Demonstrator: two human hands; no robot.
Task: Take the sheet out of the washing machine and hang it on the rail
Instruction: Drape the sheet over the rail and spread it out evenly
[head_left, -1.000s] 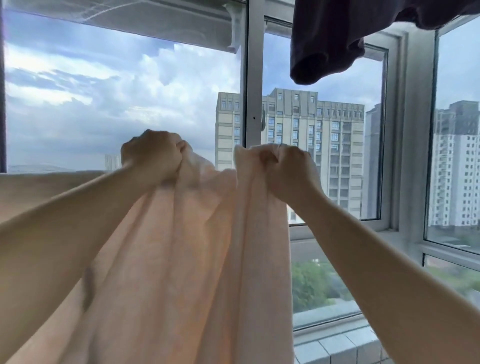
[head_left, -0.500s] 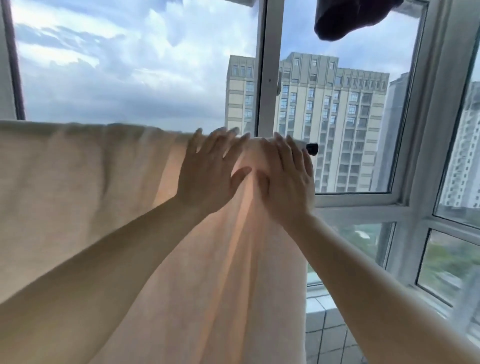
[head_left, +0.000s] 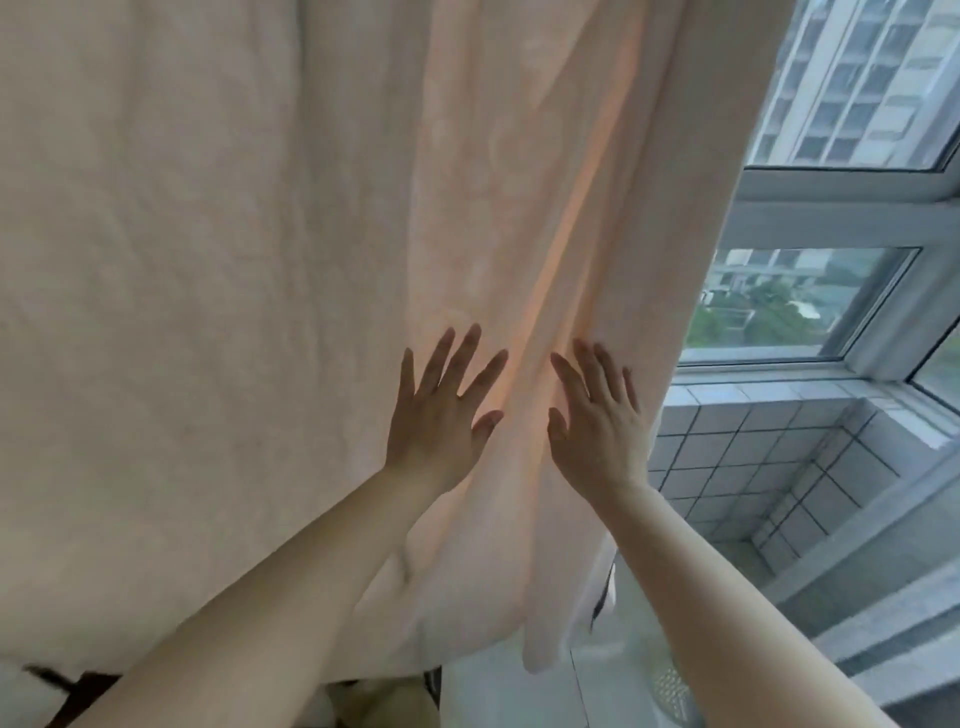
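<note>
The sheet (head_left: 260, 260) fills the left and centre of the frame, hanging in a broad pale curtain with long folds gathered toward its right edge. Its top runs out of the upper frame, so the rail cannot be seen, though the way it drapes suggests it is already over it. Its lower hem ends near the bottom of the frame, above the floor.

Both hands lie flat against the cloth in the middle of the frame, either side of a warm-lit fold. The left hand (head_left: 441, 410) has its fingers spread wide and open, palm to the fabric, gripping nothing. The right hand (head_left: 597, 421) is likewise open, fingers fanned and pointing up, pressed on the sheet just inside its right edge. Both forearms reach up from the lower corners of the frame, nearly straight.

The pose looks like smoothing: flat palms would press the bunched folds apart so the cloth hangs even. At right, a window (head_left: 810, 306) and tiled ledge (head_left: 753, 447) stand behind the sheet.
</note>
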